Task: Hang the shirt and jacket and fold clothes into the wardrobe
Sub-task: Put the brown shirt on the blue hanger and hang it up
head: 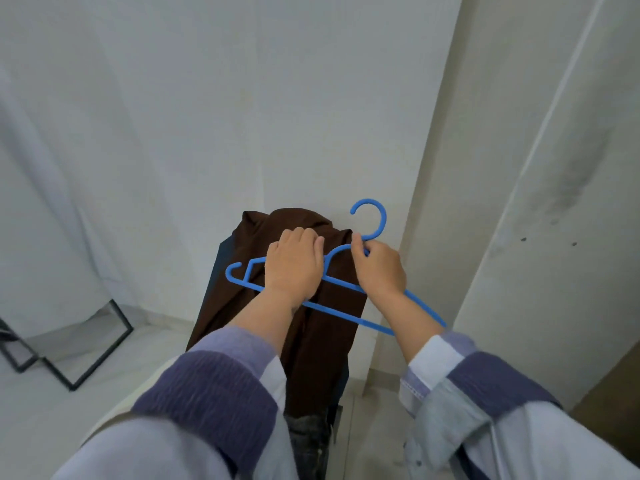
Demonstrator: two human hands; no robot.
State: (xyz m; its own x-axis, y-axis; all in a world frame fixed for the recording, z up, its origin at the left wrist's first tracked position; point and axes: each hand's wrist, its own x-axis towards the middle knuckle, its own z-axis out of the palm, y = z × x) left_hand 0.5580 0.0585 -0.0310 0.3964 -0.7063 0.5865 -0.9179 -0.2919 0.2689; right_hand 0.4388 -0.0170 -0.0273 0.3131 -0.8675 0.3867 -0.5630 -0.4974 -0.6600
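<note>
Brown garment point(311, 327) hangs mid-frame, draped through my blue hanger point(343, 311) | left hand point(294, 265) grip closed on its top fold | right hand point(379, 268) pinches hanger neck (hook upward)

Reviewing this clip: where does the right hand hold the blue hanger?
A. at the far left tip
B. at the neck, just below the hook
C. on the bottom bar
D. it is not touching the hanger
B: the right hand pinches the blue hanger where the hook meets the shoulders, while the left hand presses on the brown garment.
</note>
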